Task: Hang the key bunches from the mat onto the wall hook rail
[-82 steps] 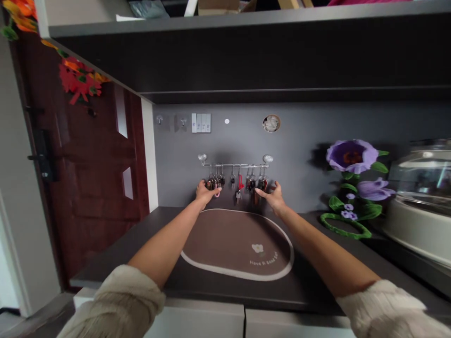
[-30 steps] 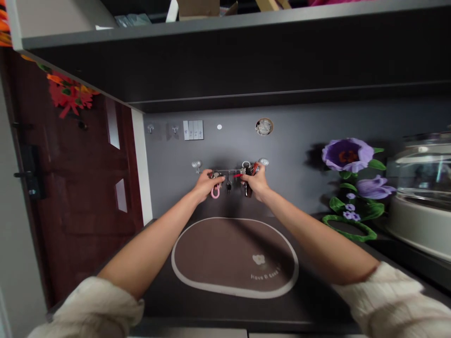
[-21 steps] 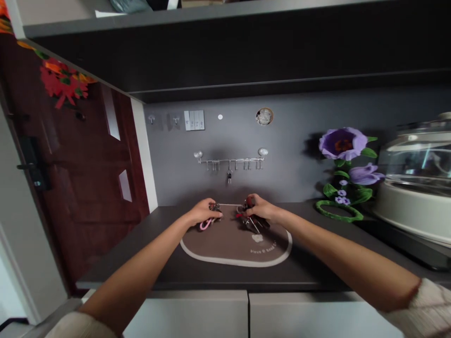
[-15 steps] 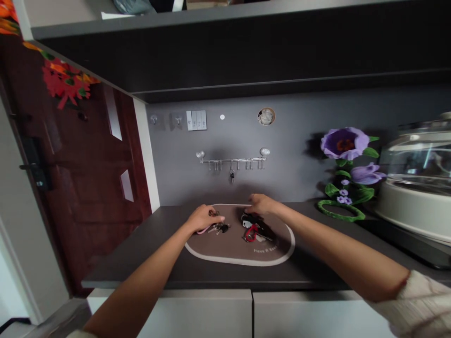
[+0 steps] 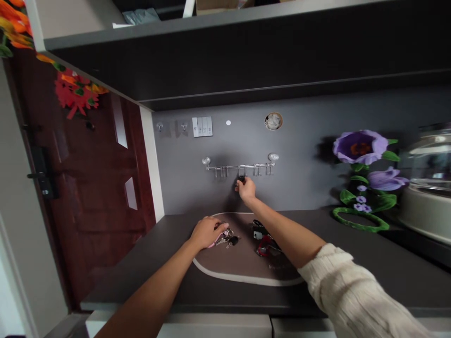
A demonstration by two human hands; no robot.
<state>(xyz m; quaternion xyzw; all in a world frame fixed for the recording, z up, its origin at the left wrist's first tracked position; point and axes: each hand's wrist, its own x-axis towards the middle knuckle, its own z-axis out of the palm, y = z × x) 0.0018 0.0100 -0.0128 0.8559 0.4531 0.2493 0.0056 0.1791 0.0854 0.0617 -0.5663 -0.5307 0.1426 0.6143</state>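
The fingers of the right hand (image 5: pixel 246 189) are closed on a black key (image 5: pixel 241 178) at the metal hook rail (image 5: pixel 239 166), and the left hand (image 5: pixel 207 233) curls over a bunch of keys (image 5: pixel 228 238) on the brown mat (image 5: pixel 243 267), near a red-tagged bunch (image 5: pixel 266 245).

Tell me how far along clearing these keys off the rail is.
Done: the red-tagged key bunch lies on the brown mat. In hand: the left hand rests at a second key bunch on the mat. Left: the black key on the rail, at the right hand.
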